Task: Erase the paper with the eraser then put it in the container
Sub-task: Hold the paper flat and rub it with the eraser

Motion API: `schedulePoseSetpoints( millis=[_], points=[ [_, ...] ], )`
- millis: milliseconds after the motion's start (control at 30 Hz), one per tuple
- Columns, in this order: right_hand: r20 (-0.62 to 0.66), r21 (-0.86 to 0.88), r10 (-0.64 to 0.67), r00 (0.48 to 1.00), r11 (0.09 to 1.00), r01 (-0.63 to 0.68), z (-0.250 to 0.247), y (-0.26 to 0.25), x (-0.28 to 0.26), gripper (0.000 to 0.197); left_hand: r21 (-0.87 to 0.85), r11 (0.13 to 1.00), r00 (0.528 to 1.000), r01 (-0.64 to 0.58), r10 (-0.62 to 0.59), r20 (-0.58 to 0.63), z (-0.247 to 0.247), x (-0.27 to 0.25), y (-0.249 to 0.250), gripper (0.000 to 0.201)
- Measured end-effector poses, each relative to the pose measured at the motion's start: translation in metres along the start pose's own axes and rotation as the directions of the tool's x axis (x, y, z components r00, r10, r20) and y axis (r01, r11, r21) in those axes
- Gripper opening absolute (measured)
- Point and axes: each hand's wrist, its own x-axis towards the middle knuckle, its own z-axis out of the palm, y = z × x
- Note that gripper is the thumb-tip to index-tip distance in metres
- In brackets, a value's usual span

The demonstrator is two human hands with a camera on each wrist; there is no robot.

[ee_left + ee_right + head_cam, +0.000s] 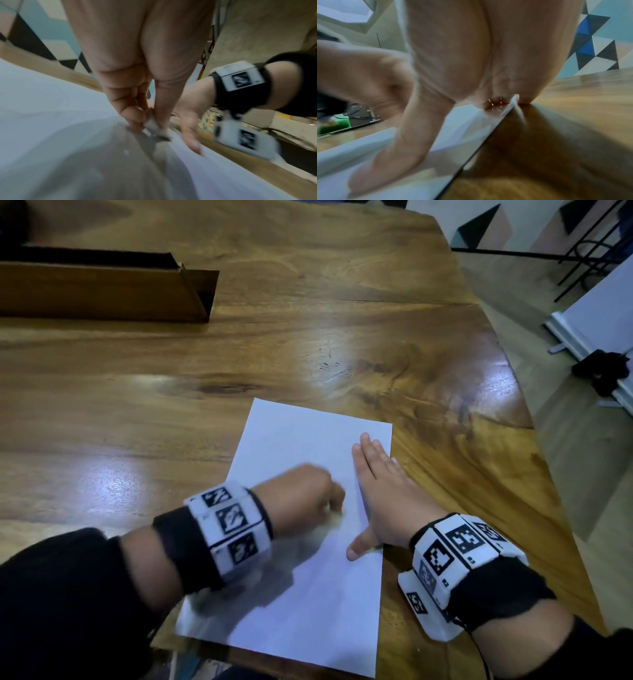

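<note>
My left hand point(305, 498) is curled tight, its grip pinching the eraser point(155, 125) between thumb and fingers and pressing its tip down onto the paper point(301, 440). From the head view the eraser is mostly hidden under my knuckles; the left wrist view shows it as a small pale grey block, blurred, touching the sheet, with a shadow under it.

My right hand point(383, 491) lies flat on the paper along its right edge, fingers straight and together, thumb spread toward my left hand. Its grip is wide and holds nothing; it only presses the sheet to the counter point(308, 320). In the right wrist view the heel of that palm sits right at the paper's edge, partly on the wood.

The paper is white and lies near the counter's near edge, toward its right side, slightly turned, its near corners reaching the edge. My two hands are just beside each other on it, not touching.

The container point(102, 289), a long brown open box, stands at the far left of the counter, well apart from the paper.

Both wrists carry black bands with white marker blocks
</note>
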Motion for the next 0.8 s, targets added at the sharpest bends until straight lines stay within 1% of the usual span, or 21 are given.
schedulePoseSetpoints(
  millis=[67, 100, 133, 167, 200, 267, 300, 333, 400, 433, 467, 500, 533, 567, 600, 633, 667, 700, 733, 767, 800],
  points=[
    [-0.003, 0.000, 0.005, 1.000, 1.000, -0.005, 0.000, 0.000, 0.000, 0.150, -0.002, 0.997, 0.986, 0.072, -0.071, -0.152, -0.009, 0.017, -0.002, 0.016],
    [-0.004, 0.001, 0.007, 1.000, 1.000, -0.007, 0.000, 0.000, 0.001, 0.150, 0.008, 0.996, 0.981, 0.086, -0.083, -0.177, -0.009, 0.019, -0.002, 0.016],
    [-0.003, 0.004, 0.005, 1.000, 1.000, -0.005, 0.000, 0.000, 0.001, 0.151, 0.010, 0.997, 0.983, 0.075, -0.072, -0.167, -0.006, 0.016, -0.002, 0.015],
    [-0.002, 0.009, 0.003, 1.000, 1.000, -0.003, 0.000, 0.000, 0.001, 0.151, 0.007, 0.999, 0.993, 0.043, -0.042, -0.113, -0.002, 0.010, -0.002, 0.013],
    [-0.001, 0.016, 0.001, 1.000, 1.000, -0.001, 0.000, 0.000, 0.000, 0.151, -0.001, 1.000, 1.000, 0.008, -0.008, -0.024, 0.002, 0.000, 0.000, 0.011],
    [-0.002, 0.024, -0.001, 1.000, 1.000, 0.001, 0.000, 0.001, 0.000, 0.151, -0.027, 1.000, 0.989, -0.008, 0.012, 0.147, 0.007, -0.009, 0.002, 0.012],
    [0.000, 0.025, -0.003, 1.000, 1.000, 0.003, 0.000, 0.001, -0.001, 0.151, -0.028, 1.000, 0.985, -0.005, 0.009, 0.171, 0.005, -0.007, 0.002, 0.012],
    [0.001, 0.026, -0.004, 1.000, 1.000, 0.004, 0.000, 0.001, 0.000, 0.151, -0.012, 1.000, 0.990, 0.000, 0.001, 0.142, 0.001, -0.001, 0.003, 0.012],
    [-0.003, 0.021, -0.005, 1.000, 1.000, 0.005, 0.000, 0.001, 0.000, 0.150, 0.029, 0.999, 0.999, 0.031, -0.031, -0.028, -0.007, 0.017, 0.006, 0.015],
    [-0.005, 0.021, -0.004, 1.000, 1.000, 0.004, 0.001, 0.001, 0.000, 0.151, 0.036, 0.998, 0.992, 0.050, -0.046, -0.116, -0.009, 0.024, 0.008, 0.016],
    [-0.008, 0.023, -0.004, 1.000, 1.000, 0.004, 0.001, 0.002, 0.000, 0.151, 0.027, 0.997, 0.986, 0.066, -0.060, -0.158, -0.008, 0.026, 0.010, 0.016],
    [-0.008, 0.026, -0.004, 1.000, 1.000, 0.005, 0.001, 0.002, 0.000, 0.151, 0.030, 0.998, 0.987, 0.053, -0.048, -0.154, -0.005, 0.023, 0.010, 0.016],
    [-0.007, 0.031, -0.006, 1.000, 0.999, 0.006, 0.001, 0.002, 0.000, 0.150, 0.034, 0.999, 0.994, 0.020, -0.016, -0.106, 0.000, 0.015, 0.009, 0.017],
    [-0.006, 0.038, -0.006, 1.000, 0.999, 0.006, 0.001, 0.002, -0.001, 0.150, 0.036, 0.999, 0.999, -0.031, 0.032, -0.019, 0.007, 0.005, 0.008, 0.017],
    [-0.006, 0.042, -0.007, 1.000, 0.999, 0.007, 0.001, 0.002, -0.001, 0.150, 0.017, 0.997, 0.994, -0.074, 0.072, 0.077, 0.012, -0.007, 0.007, 0.017],
    [-0.007, 0.042, -0.008, 1.000, 0.999, 0.009, 0.001, 0.002, -0.001, 0.150, -0.015, 0.996, 0.983, -0.089, 0.090, 0.161, 0.016, -0.016, 0.006, 0.015],
    [-0.008, 0.039, -0.009, 1.000, 0.999, 0.009, 0.001, 0.002, -0.001, 0.150, -0.050, 0.995, 0.972, -0.092, 0.100, 0.212, 0.018, -0.021, 0.005, 0.013],
    [-0.009, 0.039, -0.008, 1.000, 0.999, 0.009, 0.001, 0.002, -0.001, 0.150, -0.055, 0.993, 0.971, -0.100, 0.110, 0.211, 0.017, -0.020, 0.004, 0.011],
    [-0.007, 0.039, -0.007, 1.000, 0.999, 0.007, 0.001, 0.001, -0.001, 0.150, -0.023, 0.994, 0.978, -0.107, 0.109, 0.175, 0.014, -0.014, 0.004, 0.012],
    [-0.006, 0.035, -0.005, 1.000, 0.999, 0.005, 0.001, 0.001, -0.001, 0.150, 0.023, 0.995, 0.990, -0.100, 0.097, 0.098, 0.009, -0.004, 0.003, 0.014],
    [-0.003, 0.030, -0.002, 1.000, 1.000, 0.002, 0.000, 0.001, -0.001, 0.151, 0.048, 0.998, 0.999, -0.052, 0.052, -0.005, 0.003, 0.007, 0.000, 0.015]
  ],
)
